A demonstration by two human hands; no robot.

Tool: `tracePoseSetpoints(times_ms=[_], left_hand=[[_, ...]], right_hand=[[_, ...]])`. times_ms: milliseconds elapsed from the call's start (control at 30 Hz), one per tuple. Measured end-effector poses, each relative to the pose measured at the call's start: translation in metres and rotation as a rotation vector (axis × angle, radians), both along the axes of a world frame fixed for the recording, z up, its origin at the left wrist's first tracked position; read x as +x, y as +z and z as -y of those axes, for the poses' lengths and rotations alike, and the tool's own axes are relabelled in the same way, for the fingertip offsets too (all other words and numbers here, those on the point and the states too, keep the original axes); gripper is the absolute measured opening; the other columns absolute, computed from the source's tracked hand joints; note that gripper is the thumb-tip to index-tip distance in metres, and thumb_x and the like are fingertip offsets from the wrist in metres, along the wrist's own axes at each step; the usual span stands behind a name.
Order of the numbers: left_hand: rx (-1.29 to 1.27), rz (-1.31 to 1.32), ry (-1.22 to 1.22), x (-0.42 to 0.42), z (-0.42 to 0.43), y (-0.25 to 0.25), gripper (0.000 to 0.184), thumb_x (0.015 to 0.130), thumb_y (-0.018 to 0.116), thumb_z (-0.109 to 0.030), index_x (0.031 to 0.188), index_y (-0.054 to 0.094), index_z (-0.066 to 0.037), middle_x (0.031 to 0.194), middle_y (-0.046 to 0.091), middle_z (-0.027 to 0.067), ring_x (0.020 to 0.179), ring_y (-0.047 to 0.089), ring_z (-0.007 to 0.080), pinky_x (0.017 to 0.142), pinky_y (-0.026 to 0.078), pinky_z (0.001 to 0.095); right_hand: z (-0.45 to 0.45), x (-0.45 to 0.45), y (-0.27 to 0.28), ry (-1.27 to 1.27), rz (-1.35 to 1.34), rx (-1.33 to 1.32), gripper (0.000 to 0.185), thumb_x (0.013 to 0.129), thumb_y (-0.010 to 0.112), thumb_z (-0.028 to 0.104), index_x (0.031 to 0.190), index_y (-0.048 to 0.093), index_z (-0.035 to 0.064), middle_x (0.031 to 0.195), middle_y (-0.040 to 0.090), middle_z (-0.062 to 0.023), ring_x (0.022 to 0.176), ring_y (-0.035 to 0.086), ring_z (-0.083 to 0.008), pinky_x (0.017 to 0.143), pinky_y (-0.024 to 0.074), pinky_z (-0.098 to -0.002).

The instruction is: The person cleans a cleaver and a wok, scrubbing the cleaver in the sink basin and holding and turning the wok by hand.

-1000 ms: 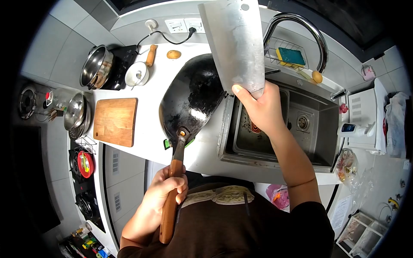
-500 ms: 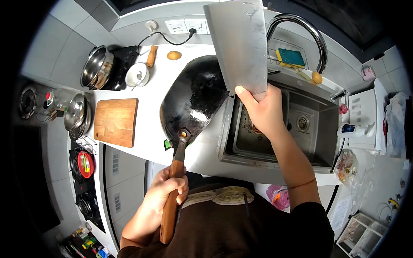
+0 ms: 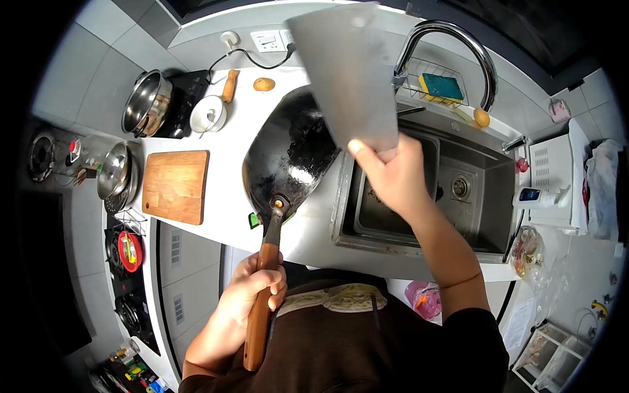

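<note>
My left hand (image 3: 257, 285) is wrapped round the brown wooden handle of a black wok (image 3: 278, 150), which rests on the white counter. Dark residue covers part of the wok's inner surface. In my right hand (image 3: 396, 173) is a cleaver (image 3: 350, 75), gripped at its base with the thumb against the broad, wet-looking blade. The blade is raised, slightly blurred, and overlaps the wok's far right rim in the view. The cleaver's handle is hidden inside my fist. Below my right hand lies the steel sink (image 3: 481, 223).
A wooden cutting board (image 3: 175, 187) lies left of the wok. Behind it stand a white bowl (image 3: 209, 114) and a steel pot (image 3: 148, 101). A potato (image 3: 264, 84) sits near the wall. The curved faucet (image 3: 488, 65) and a sponge (image 3: 441, 87) are behind the sink.
My right hand has moved slightly left and down, and the cleaver blade has tilted further left over the wok. My left hand and the wok stay put.
</note>
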State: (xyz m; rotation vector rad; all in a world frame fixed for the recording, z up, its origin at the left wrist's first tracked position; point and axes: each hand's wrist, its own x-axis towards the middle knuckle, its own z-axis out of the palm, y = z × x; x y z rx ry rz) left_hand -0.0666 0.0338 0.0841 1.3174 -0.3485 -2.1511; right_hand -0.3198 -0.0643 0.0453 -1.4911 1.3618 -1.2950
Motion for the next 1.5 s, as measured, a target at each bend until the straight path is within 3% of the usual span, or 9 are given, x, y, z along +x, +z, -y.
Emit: tracePoseSetpoints(times_ms=[100, 233, 467, 533, 767, 1133, 1167, 1500], left_hand=[[-0.002, 0.001, 0.004, 0.001, 0.000, 0.000, 0.025, 0.076, 0.056, 0.000, 0.099, 0.046, -0.001, 0.063, 0.049, 0.0065, 0.043, 0.045, 0.0150, 0.042, 0.036, 0.0246], [0.000, 0.014, -0.012, -0.002, 0.001, 0.002, 0.024, 0.076, 0.056, -0.001, 0.098, 0.046, -0.002, 0.062, 0.048, 0.0062, 0.044, 0.045, 0.0148, 0.042, 0.036, 0.0245], [0.003, 0.019, -0.013, -0.003, 0.000, 0.002, 0.023, 0.076, 0.056, -0.001, 0.097, 0.046, -0.002, 0.062, 0.048, 0.0059, 0.044, 0.045, 0.0142, 0.042, 0.035, 0.0237], [0.002, 0.099, -0.010, -0.007, 0.001, 0.005, 0.035, 0.071, 0.056, -0.004, 0.103, 0.043, 0.001, 0.058, 0.044, 0.0060, 0.039, 0.041, 0.0144, 0.038, 0.033, 0.0237], [-0.011, 0.106, -0.027, -0.007, 0.002, 0.004, 0.035, 0.071, 0.056, -0.004, 0.103, 0.043, 0.002, 0.059, 0.045, 0.0065, 0.039, 0.042, 0.0150, 0.039, 0.034, 0.0237], [-0.010, 0.108, -0.012, -0.008, 0.002, 0.002, 0.035, 0.071, 0.056, -0.003, 0.104, 0.043, 0.003, 0.058, 0.044, 0.0069, 0.039, 0.041, 0.0152, 0.038, 0.034, 0.0237], [-0.012, 0.108, -0.011, -0.007, 0.002, 0.002, 0.035, 0.071, 0.056, -0.003, 0.104, 0.043, 0.003, 0.058, 0.044, 0.0069, 0.039, 0.041, 0.0152, 0.038, 0.034, 0.0237], [-0.017, 0.133, -0.019, -0.010, 0.001, 0.001, 0.036, 0.071, 0.056, -0.004, 0.104, 0.043, 0.003, 0.059, 0.044, 0.0067, 0.039, 0.041, 0.0144, 0.038, 0.033, 0.0232]], right_hand=[[0.006, 0.000, -0.006, -0.095, 0.063, -0.001, 0.020, 0.083, 0.067, 0.015, 0.088, 0.064, -0.0039, 0.064, 0.063, -0.0070, 0.057, 0.055, -0.0085, 0.054, 0.0446, -0.0276], [-0.005, 0.005, -0.007, 0.023, 0.052, -0.001, 0.019, 0.083, 0.067, 0.014, 0.089, 0.064, -0.0039, 0.065, 0.064, -0.0073, 0.058, 0.056, -0.0089, 0.055, 0.0453, -0.0279], [-0.001, 0.002, -0.006, -0.010, 0.037, -0.031, 0.018, 0.084, 0.066, 0.014, 0.086, 0.063, -0.0040, 0.062, 0.061, -0.0061, 0.056, 0.053, -0.0085, 0.053, 0.0423, -0.0265], [0.003, -0.004, -0.004, -0.003, 0.003, -0.026, 0.018, 0.084, 0.065, 0.013, 0.086, 0.063, -0.0040, 0.060, 0.058, -0.0048, 0.056, 0.050, -0.0076, 0.052, 0.0412, -0.0270], [0.003, -0.008, 0.004, 0.022, 0.020, 0.068, 0.019, 0.083, 0.065, 0.015, 0.079, 0.061, -0.0033, 0.059, 0.057, -0.0042, 0.054, 0.047, -0.0083, 0.051, 0.0396, -0.0277], [0.010, -0.015, 0.000, 0.039, -0.050, 0.073, 0.024, 0.082, 0.066, 0.019, 0.084, 0.063, -0.0038, 0.059, 0.059, -0.0100, 0.051, 0.052, -0.0137, 0.052, 0.0424, -0.0308], [0.014, -0.020, 0.004, 0.017, -0.156, 0.016, 0.024, 0.082, 0.067, 0.020, 0.083, 0.063, -0.0039, 0.058, 0.058, -0.0112, 0.050, 0.052, -0.0142, 0.051, 0.0425, -0.0314], [0.016, -0.023, 0.011, 0.050, -0.132, 0.077, 0.025, 0.079, 0.068, 0.020, 0.078, 0.063, -0.0045, 0.056, 0.057, -0.0139, 0.049, 0.053, -0.0187, 0.052, 0.0422, -0.0337]])
